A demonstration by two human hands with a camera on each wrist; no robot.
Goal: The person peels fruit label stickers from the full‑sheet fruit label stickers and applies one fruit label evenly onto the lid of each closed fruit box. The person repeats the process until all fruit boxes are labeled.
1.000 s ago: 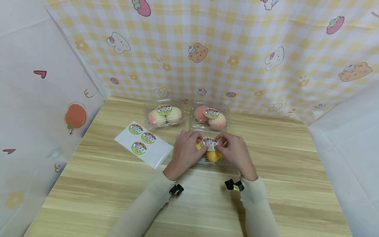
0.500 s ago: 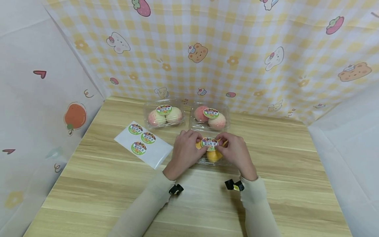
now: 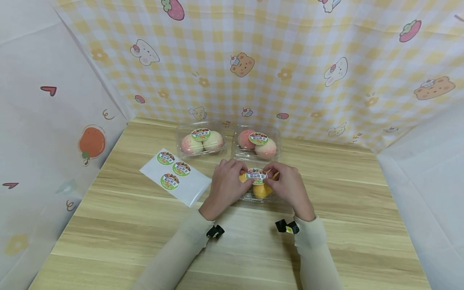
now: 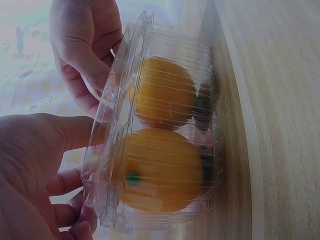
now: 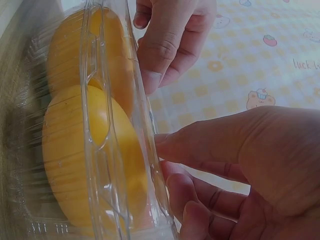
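A clear plastic clamshell box (image 3: pixel 250 197) holding orange-yellow round fruits (image 4: pixel 157 170) stands on the table in front of me. One of them shows a green stem spot in the left wrist view. Over its lid is a round fruit-label sticker (image 3: pixel 256 174) with dark lettering and a green lower edge. My left hand (image 3: pixel 227 183) pinches the sticker's left side between thumb and forefinger. From the right, my right hand (image 3: pixel 290 183) pinches the opposite side, its thumb (image 5: pixel 167 145) right at the lid. The other fingers curl beside the box.
Behind stand two clear boxes of pink-and-cream peaches, the left box (image 3: pixel 184 151) and the right box (image 3: pixel 237 152), each bearing the same kind of label. A white backing sheet (image 3: pixel 190 193) with 3 stickers lies on the left. A checked cloth (image 3: pixel 290 52) hangs behind the table.
The sticker and both hands shift very slightly left, and the thumbs cover a little more of the sticker's lower edge. The boxes and backing sheet stay in place.
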